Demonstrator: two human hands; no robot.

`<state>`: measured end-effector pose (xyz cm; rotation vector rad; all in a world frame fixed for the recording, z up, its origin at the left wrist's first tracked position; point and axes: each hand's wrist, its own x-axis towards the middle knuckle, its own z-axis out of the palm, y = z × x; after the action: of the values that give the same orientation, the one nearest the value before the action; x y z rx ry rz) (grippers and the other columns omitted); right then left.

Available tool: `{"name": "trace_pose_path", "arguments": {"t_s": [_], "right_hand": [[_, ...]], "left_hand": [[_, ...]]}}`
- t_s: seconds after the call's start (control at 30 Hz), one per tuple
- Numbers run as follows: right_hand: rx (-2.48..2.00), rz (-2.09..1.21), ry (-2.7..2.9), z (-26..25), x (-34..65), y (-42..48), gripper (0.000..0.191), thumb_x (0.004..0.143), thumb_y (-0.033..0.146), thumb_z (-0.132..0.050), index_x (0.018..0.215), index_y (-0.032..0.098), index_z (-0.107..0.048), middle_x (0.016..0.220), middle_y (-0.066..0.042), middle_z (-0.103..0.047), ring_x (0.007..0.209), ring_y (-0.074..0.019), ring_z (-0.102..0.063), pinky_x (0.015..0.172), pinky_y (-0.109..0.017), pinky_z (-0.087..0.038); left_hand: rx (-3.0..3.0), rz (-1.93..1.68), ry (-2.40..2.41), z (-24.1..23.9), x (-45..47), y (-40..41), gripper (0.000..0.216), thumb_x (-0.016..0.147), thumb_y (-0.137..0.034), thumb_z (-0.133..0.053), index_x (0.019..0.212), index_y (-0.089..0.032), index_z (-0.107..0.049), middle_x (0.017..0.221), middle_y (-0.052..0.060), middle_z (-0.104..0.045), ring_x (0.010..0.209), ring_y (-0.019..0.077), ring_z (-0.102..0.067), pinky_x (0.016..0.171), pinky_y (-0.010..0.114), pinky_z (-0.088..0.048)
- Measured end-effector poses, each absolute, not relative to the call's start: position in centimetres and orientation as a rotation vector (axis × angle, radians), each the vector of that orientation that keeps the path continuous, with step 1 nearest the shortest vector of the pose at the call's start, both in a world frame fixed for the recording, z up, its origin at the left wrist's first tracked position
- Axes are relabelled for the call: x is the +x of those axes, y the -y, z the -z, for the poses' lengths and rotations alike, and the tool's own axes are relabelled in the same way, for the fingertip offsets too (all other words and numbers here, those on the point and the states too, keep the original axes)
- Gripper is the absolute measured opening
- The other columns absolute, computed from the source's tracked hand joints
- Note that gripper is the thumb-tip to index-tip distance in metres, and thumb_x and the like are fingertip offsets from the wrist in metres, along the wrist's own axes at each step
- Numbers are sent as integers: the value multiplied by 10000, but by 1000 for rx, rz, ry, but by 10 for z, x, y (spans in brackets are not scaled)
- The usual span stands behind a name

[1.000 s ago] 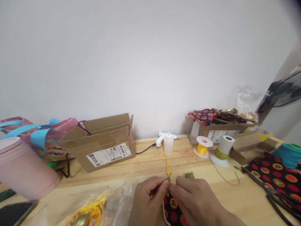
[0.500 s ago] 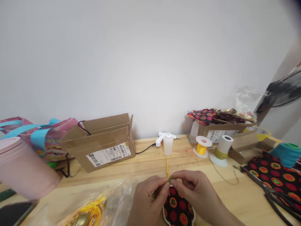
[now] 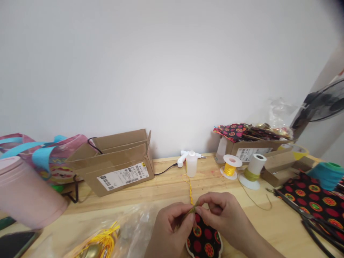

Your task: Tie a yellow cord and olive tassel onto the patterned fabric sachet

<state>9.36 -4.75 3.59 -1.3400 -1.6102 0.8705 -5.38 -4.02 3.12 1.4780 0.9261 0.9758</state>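
Observation:
My left hand (image 3: 173,229) and my right hand (image 3: 224,215) meet low in the middle, thumbs and forefingers pinched around a thin olive-green cord (image 3: 194,209). Right under them lies a black fabric piece (image 3: 204,238) with red and orange round patterns and a pale edge; my fingers cover its top. A yellow cord (image 3: 190,190) runs from the pinch point away across the table toward a white squeeze bottle (image 3: 191,165). Whether the green cord is knotted is hidden by my fingertips.
Behind stand a glue gun (image 3: 184,158), a yellow cord spool (image 3: 231,166) and an olive cord spool (image 3: 254,172). A cardboard box (image 3: 115,168) and pink tumbler (image 3: 29,193) are left, near a plastic bag (image 3: 134,229) with yellow cords. Scissors (image 3: 309,215) lie right on patterned fabric (image 3: 319,200).
My fingers have shifted slightly at the green cord, and a little more of it shows between them. Both hands stay over the patterned piece; the rest looks the same.

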Motion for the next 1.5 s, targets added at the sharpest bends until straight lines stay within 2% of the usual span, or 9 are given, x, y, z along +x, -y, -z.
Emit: {"name": "trace_pose_path", "arguments": {"t_s": [0.23, 0.4, 0.5, 0.63, 0.73, 0.93, 1.07, 1.2, 1.5], "right_hand": [[-1317, -839, 1627, -34, 93, 47, 148, 678, 254, -536, 627, 146, -622, 427, 88, -196, 395, -55, -168, 363, -194, -123], [-1328, -953, 1566, -32, 93, 47, 148, 670, 274, -559, 634, 141, -613, 422, 92, -205, 395, -53, -173, 367, -191, -126], [-1270, -1136, 1470, -31, 95, 44, 198, 682, 331, -575, 700, 138, -612, 454, 70, -343, 426, -61, -281, 398, -178, -221], [-1163, -1283, 1437, -30, 96, 41, 247, 731, 369, -539, 705, 132, -603, 596, 1, -541, 547, -99, -453, 521, -203, -353], [-1219, -1130, 1599, -30, 93, 43, 237, 772, 342, -492, 700, 143, -600, 596, -8, -562, 544, -109, -479, 509, -203, -355], [-1242, -448, 2084, -34, 94, 53, 237, 833, 192, -383, 679, 174, -563, 605, 4, -535, 560, -104, -477, 518, -200, -328], [-1234, -613, 1971, -34, 94, 52, 203, 800, 138, -417, 691, 171, -585, 601, 11, -567, 557, -100, -497, 517, -183, -354], [-1187, -819, 1834, -35, 95, 48, 189, 791, 172, -462, 700, 161, -627, 603, 9, -590, 556, -99, -504, 503, -171, -368], [-1185, -575, 2029, -35, 97, 48, 178, 777, 122, -478, 677, 170, -617, 552, 30, -533, 516, -78, -470, 486, -169, -315]], "left_hand": [[1305, -816, -896, -28, -54, 33, 281, 727, -325, -537, 556, -114, -608, 482, -24, -492, 462, 72, -382, 466, 188, -296], [1279, -787, -865, -23, -57, 31, 267, 733, -317, -537, 568, -112, -584, 494, -24, -490, 464, 73, -386, 472, 195, -289], [1271, -818, -844, -24, -58, 31, 259, 730, -328, -540, 592, -113, -584, 496, -24, -486, 466, 77, -385, 475, 199, -289], [1255, -879, -818, -29, -58, 32, 283, 716, -325, -553, 515, -127, -532, 468, -32, -453, 464, 79, -371, 477, 204, -284], [1286, -870, -847, -32, -58, 32, 281, 733, -316, -531, 519, -135, -514, 476, -36, -440, 477, 83, -367, 483, 207, -280], [1400, -885, -930, -32, -60, 32, 269, 761, -301, -491, 541, -146, -512, 497, -44, -421, 522, 96, -372, 514, 207, -294], [1510, -794, -873, -39, -59, 37, 267, 762, -258, -474, 524, -143, -512, 506, -39, -412, 526, 97, -369, 514, 207, -293], [1716, -774, -859, -42, -60, 40, 266, 753, -204, -472, 500, -143, -525, 508, -34, -415, 525, 98, -390, 501, 204, -289], [2057, -795, -892, -39, -64, 39, 264, 795, -226, -435, 608, -146, -605, 546, -7, -491, 546, 108, -453, 522, 204, -316]]}}
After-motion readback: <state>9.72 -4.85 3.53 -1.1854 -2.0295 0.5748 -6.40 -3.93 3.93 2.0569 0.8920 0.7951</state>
